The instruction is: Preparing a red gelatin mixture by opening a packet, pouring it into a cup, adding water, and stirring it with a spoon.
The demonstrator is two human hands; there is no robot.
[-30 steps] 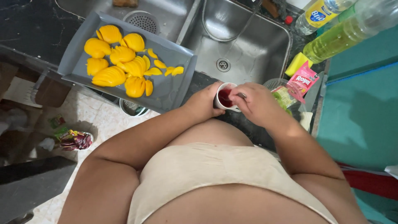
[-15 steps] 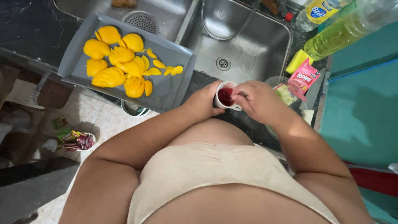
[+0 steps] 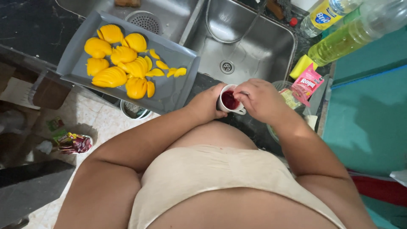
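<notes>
A small white cup (image 3: 230,101) holding dark red liquid stands on the dark counter (image 3: 250,127) at the front edge of the sink (image 3: 258,46), right between the two hands. The left hand (image 3: 207,103) lies at the cup's 9 o'clock, its fingers wrapped against the cup wall and steadying it. The right hand (image 3: 260,98) sits at the cup's 3 o'clock, and its fingers (image 3: 245,90) are pinched together right over the rim at about 2 o'clock; whether they grip something small there, I cannot tell, since the knuckles hide it. The cup's handle pokes out at about 5 o'clock, under the right hand. Both hands touch or nearly touch the cup, the left the firmer of the two. The cup stands upright, mouth facing the camera. At 10 o'clock from the cup, well apart, a grey tray (image 3: 76,63) carries sliced yellow mango (image 3: 123,59). At 2 o'clock, a pink packet (image 3: 308,80) rests near a glass bowl (image 3: 282,87), just beside the right hand.
</notes>
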